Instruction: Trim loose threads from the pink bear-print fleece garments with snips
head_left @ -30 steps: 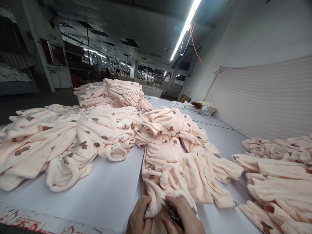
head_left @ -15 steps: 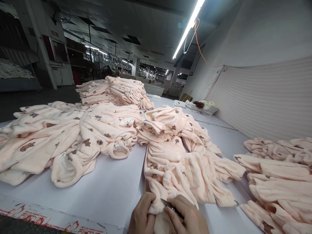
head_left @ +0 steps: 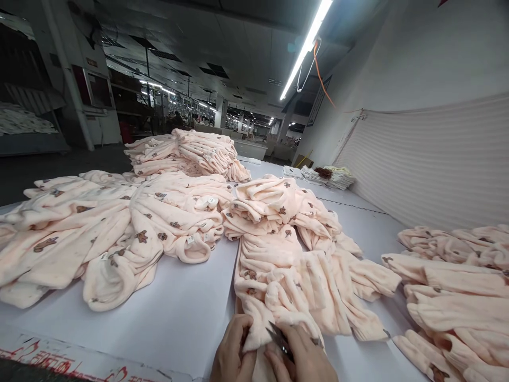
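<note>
At the near edge of the white table (head_left: 178,302), a pale pink garment (head_left: 256,318) lies on the near stack (head_left: 274,260), its corner between both hands. Left hand (head_left: 234,350): thumb and index pinched together on that corner, no visible gap, other fingers curled under. Right hand (head_left: 306,355): fingers closed around small dark snips (head_left: 283,345), blades looking slightly parted, tips right by the cloth just beside the left thumb. Whether the tips touch fabric or a thread is too small to tell; same for the right fingertips, which sit close to the fabric below. Progress: I'd call this piece mid-step, since cloth is gripped and blades are at it; no cut or loose scrap visible. Overall count unclear. More of the same print in a folded bundle (head_left: 264,204) just beyond, a spread pile (head_left: 170,212) on the left with white labels showing, a rear pile (head_left: 204,148) and a right pile (head_left: 457,302). Nothing marks which of these are finished and which are left.
</note>
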Motion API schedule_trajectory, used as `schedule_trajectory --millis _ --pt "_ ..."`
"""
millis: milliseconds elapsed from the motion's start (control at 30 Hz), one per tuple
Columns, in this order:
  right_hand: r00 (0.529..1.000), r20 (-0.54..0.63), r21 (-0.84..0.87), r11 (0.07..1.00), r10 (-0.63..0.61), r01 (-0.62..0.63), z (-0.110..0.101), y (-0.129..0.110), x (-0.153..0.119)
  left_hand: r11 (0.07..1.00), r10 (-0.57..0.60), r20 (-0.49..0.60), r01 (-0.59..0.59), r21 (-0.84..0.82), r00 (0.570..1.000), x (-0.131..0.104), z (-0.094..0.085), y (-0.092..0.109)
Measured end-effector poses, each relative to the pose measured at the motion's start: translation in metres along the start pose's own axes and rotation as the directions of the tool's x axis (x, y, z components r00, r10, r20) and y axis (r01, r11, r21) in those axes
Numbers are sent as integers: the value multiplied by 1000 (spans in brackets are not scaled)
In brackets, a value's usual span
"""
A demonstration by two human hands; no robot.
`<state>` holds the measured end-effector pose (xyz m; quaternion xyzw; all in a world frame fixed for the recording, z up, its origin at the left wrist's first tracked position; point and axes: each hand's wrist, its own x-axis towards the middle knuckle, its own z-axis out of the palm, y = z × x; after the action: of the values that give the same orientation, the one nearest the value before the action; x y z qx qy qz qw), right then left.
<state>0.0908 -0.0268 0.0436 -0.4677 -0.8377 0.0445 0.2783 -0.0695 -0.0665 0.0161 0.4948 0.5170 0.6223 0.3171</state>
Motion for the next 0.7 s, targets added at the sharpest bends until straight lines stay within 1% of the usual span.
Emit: schedule_trajectory --millis 33,67,100,133,167,200,233,267,333,400,467,533,567,633,700 --pt "1000 -27 0 1000 -2 2 2 1 2 991 -76 22 78 -105 997 0 2 0" --pt "999 -46 9 1000 6 -6 3 3 5 960 -160 81 174 -220 984 1 3 1" --pt "998 -59 20 999 29 -27 4 4 11 900 -240 170 285 -329 956 2 4 2" --pt "996 -64 26 998 62 -61 5 6 17 816 -301 274 395 -421 913 4 4 4" --pt "993 -62 20 995 98 -97 4 8 23 722 -337 368 489 -490 867 6 4 6" --pt "991 -54 8 992 125 -125 3 9 28 627 -355 439 558 -543 825 9 4 8" --pt "989 -35 -1 990 140 -141 0 10 33 544 -357 479 595 -592 802 11 4 12" --pt "989 -8 2 989 148 -148 -3 11 35 474 -347 494 603 -641 797 14 3 15" --pt "989 59 68 988 133 -137 -11 10 32 377 -312 497 586 -717 810 18 3 20" --pt "991 117 153 985 64 -82 -19 7 24 306 -286 511 583 -753 810 20 3 24" --pt "991 129 166 986 -20 -1 -25 2 17 256 -267 538 597 -760 799 21 5 27" --pt "991 104 107 992 -79 68 -28 -3 13 229 -250 554 604 -763 794 22 5 28" --pt "993 85 79 994 -83 76 -28 -4 14 228 -243 555 603 -764 796 22 6 28" --pt "997 52 79 996 -56 52 -28 -5 16 233 -244 552 601 -765 797 21 5 28" --pt "998 62 130 991 -29 21 -29 -4 18 232 -267 557 614 -755 786 21 4 27"
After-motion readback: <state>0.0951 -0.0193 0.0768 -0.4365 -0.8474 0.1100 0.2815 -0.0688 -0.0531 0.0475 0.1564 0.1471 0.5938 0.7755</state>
